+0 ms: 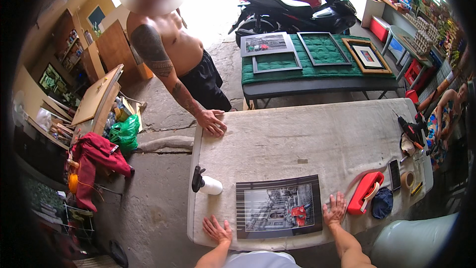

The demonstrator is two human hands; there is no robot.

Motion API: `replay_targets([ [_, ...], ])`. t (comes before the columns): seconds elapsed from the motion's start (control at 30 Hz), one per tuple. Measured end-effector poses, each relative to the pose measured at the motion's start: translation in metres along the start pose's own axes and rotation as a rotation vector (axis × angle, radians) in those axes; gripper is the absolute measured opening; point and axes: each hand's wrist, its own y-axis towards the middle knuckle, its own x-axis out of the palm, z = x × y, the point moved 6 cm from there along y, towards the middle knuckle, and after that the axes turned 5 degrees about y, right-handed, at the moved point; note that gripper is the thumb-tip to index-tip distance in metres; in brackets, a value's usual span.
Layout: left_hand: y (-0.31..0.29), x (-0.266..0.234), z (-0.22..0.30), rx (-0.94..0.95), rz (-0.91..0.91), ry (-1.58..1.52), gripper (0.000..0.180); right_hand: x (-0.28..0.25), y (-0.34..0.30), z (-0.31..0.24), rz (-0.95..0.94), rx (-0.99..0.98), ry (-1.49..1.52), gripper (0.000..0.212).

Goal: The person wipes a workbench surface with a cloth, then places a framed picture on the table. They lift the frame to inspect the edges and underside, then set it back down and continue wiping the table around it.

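A print (278,205) lies flat on the cloth-covered table (277,139), showing a grey street scene with a red vehicle inside a dark border. My left hand (217,230) rests open on the table just beside the print's left edge, holding nothing. On the other side my right hand (335,209) lies open, fingers spread, next to the print's right edge. A white spray bottle (212,185) with a black head stands beyond my left hand. To the right of my right hand sits a red tape dispenser (365,193), with a dark blue cloth item (382,203) beside it.
Another person's hand (212,121) rests on the table's far left corner. A phone (394,174), a tape roll (407,180) and a power drill (412,130) lie along the right. Beyond, a green-padded table (317,82) bears several frames. A motorcycle (297,12) stands behind it.
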Motion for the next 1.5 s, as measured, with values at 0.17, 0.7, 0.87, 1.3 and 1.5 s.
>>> replay_targets([
  [0.17,0.001,-0.004,0.003,-0.012,-0.023,0.000,0.072,-0.004,0.002,-0.003,-0.031,0.025,0.021,0.058],
  [0.7,0.000,0.002,-0.001,0.022,0.028,0.034,0.073,-0.005,0.001,-0.006,-0.037,0.027,0.000,0.060],
  [0.87,-0.001,0.003,-0.002,0.035,0.037,0.016,0.073,-0.006,0.002,-0.005,-0.043,0.029,0.018,0.059],
  [1.3,-0.001,-0.003,0.000,0.013,0.027,0.011,0.072,-0.007,0.002,-0.008,-0.016,0.019,0.014,0.058],
  [1.5,0.007,0.002,0.006,0.024,0.029,0.025,0.070,-0.004,0.001,-0.001,0.018,-0.006,-0.036,0.057],
])
